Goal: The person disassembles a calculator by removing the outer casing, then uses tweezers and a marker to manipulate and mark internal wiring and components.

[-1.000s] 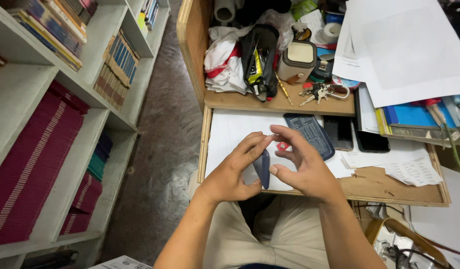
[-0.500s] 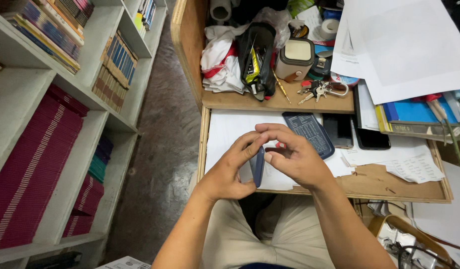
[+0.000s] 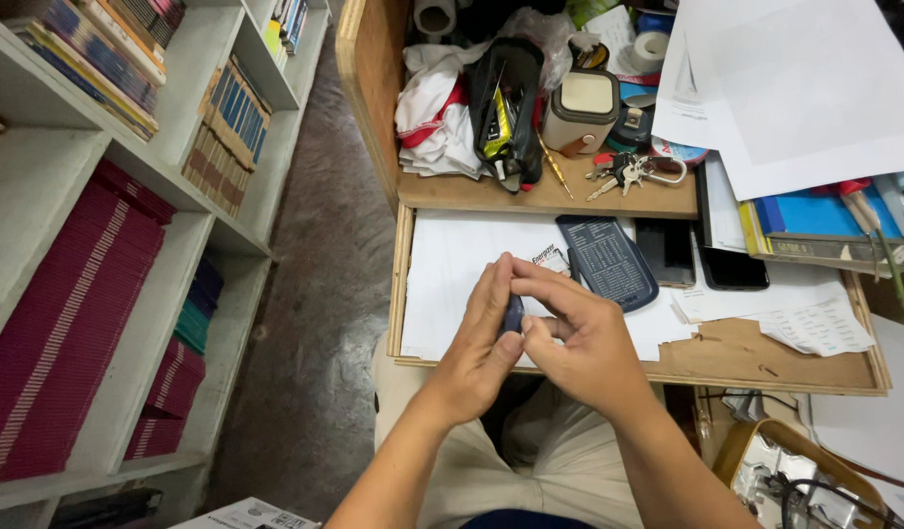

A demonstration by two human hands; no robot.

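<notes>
You are holding a small, dark blue, flat plastic piece between both hands, just above the near edge of the pull-out wooden tray and over your lap. Your left hand is pinching it narrowly, thumb under and fingers along its far edge, while your right hand is closing round its right side with the fingertips pressing in; both grips are tight on the piece, which is showing edge-on, so its full outline is hidden. By the look of it you are working the piece itself, pressing or sliding part of it, and that is calling for a firm hold from the left hand and small, careful pressure from the right thumb (the smooth plastic is likely slippery). Just beyond your hands, a dark blue-grey rectangular calculator with rounded corners is lying tilted on white paper sheets, and a glossy black slab-shaped phone is lying just right of it. Farther off, on the raw plywood desk top, a bunch of metal keys with red tabs is resting beside a beige, boxy, rounded container and a crumpled white and red cloth.
</notes>
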